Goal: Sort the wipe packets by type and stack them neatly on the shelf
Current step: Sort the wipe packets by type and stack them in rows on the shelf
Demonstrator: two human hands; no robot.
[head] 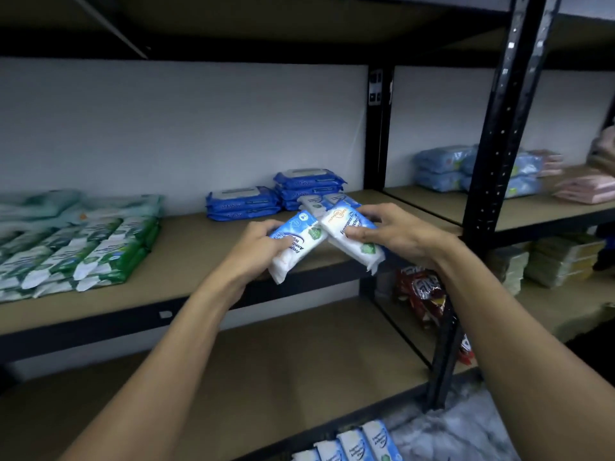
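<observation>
Packets (304,232), one gripped in left hand (258,244), one in right hand (399,234), print finger-hidden.

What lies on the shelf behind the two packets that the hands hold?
More white-and-blue packets, mostly covered by the held packets, count unclear; farther back, dark blue packs in two stacks.

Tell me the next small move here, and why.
Probably set both down on the matching blue-white pile just behind. The left hand grips one packet, the right hand a second packet, over the shelf beside the dark blue stacks.
</observation>
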